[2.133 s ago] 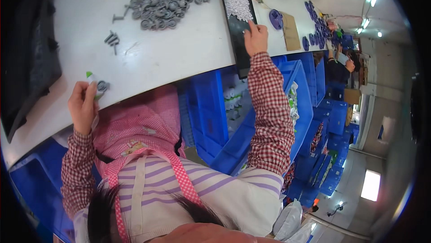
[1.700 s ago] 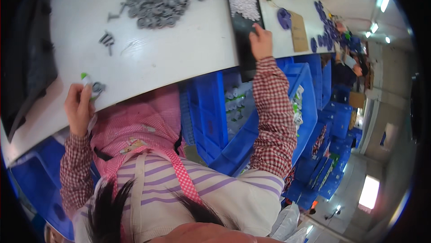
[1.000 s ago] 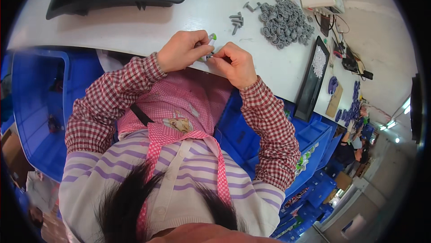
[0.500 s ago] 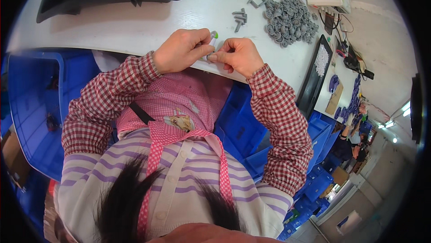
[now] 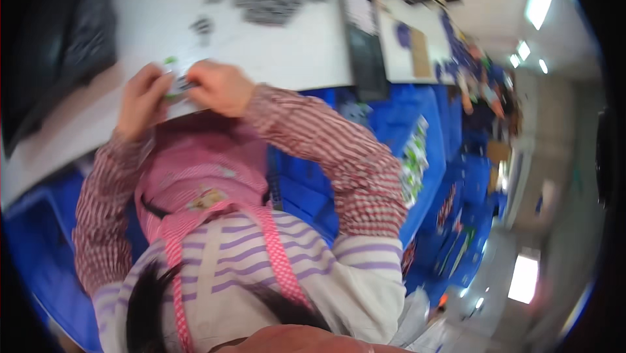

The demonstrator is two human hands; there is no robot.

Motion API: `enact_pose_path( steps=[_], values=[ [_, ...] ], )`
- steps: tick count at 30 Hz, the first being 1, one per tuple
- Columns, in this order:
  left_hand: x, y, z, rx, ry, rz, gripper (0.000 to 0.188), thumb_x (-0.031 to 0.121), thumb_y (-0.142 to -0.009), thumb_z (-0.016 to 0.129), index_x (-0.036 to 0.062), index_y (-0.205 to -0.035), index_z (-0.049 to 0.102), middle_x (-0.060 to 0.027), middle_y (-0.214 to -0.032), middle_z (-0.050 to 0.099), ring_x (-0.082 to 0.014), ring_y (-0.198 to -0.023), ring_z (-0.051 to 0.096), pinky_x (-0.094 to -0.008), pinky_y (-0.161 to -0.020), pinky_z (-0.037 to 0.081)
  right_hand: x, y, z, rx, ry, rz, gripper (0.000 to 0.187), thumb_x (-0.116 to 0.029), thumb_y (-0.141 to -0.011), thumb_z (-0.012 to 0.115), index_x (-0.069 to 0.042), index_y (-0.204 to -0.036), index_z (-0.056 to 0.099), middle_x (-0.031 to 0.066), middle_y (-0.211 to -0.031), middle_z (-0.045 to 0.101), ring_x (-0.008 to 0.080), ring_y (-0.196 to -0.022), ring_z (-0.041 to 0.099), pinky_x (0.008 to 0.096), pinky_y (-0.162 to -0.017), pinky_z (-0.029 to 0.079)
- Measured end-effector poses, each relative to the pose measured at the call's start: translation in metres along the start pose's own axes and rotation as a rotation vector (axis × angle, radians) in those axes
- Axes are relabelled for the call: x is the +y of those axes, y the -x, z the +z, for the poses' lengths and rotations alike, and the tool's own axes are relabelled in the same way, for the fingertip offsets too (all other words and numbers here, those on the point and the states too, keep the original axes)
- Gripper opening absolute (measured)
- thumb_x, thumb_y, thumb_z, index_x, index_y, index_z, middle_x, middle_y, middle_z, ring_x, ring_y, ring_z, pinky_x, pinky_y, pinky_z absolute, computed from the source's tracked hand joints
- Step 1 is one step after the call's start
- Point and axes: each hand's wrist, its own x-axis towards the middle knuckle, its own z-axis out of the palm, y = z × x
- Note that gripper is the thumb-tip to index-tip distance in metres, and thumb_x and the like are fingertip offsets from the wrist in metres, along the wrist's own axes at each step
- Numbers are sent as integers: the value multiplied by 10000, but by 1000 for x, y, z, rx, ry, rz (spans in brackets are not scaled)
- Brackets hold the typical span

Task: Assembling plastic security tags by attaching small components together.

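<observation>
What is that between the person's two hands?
The head view shows a white-and-green piece and a grey part between the left hand and right hand; blur hides whether they're joined.

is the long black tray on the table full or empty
Partly full: small white pieces cover only the far part of the black tray, while its nearer part shows bare black.

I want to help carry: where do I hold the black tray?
Probably the bare near end of the black tray, pinched above and below, coming from the person's side: it sticks out past the white table, while the blurry white bits lie toward the far end.
</observation>
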Motion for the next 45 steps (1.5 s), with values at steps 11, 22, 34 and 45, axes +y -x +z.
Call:
enact_pose_path(
  steps=[11, 22, 34, 45],
  values=[
    [35, 13, 83, -172, 51, 39, 208, 188, -906, 495, 30, -1038, 521, -19, -684, 495, -68, -468, 438, -163, -381, 349, -46, 122, -150, 453, 153, 292, 135, -62, -751, 666, -45, -868, 600, 16, -692, 586, 86, -552, 501, 204, -492, 396],
    [50, -94, 100, 285, -64, 283, 187, 156, -831, 546, 36, -972, 573, -56, -811, 560, -128, -676, 520, -245, -590, 447, -24, 476, -337, 342, 1498, 1202, 384, -323, -811, 576, -59, -1087, 610, 159, -883, 581, 300, -771, 536, 392, -766, 445],
    [66, -287, 85, 207, -1461, 225, 483, 444, -837, 494, 48, -1094, 594, -213, -1093, 506, -333, -1020, 498, -392, -871, 432, 4, 106, -189, 23, 211, 337, 175, -41, -761, 644, -13, -931, 619, 68, -859, 543, 163, -676, 535, 234, -610, 444],
    [84, -139, 72, 483, -91, 496, 248, 236, -767, 617, -1, -696, 635, -4, -690, 547, -77, -587, 437, -194, -500, 333, 57, -52, -56, -51, 236, 45, 136, -99, -810, 571, -68, -938, 609, 79, -852, 584, 209, -676, 559, 285, -620, 462]
  ],
)
